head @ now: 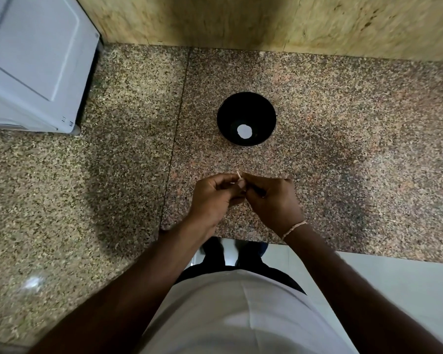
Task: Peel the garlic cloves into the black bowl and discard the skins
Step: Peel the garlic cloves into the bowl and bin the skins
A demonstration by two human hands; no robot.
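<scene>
Garlic clove (239, 176) is what I have between both hands, held above the near edge of the granite counter (343, 139), on the near side of the black bowl (246, 118) and apart from it. Only a pale sliver shows, poking out from the fingertips; its long axis seems to run near to far with a slight lean to the left, the visible tip pointing toward the bowl. How much of it is skin I cannot tell.

My left hand (215, 198) has its fingers curled in, thumb and forefinger pinching the clove. My right hand (271, 200) is curled as well, fingertips meeting the left ones at the same spot and nipping the clove; a thin thread band (293, 229) circles that wrist.

Inside the bowl lies one white piece (244, 131), toward its near wall. A white appliance (33, 60) sits on the counter at far left.
</scene>
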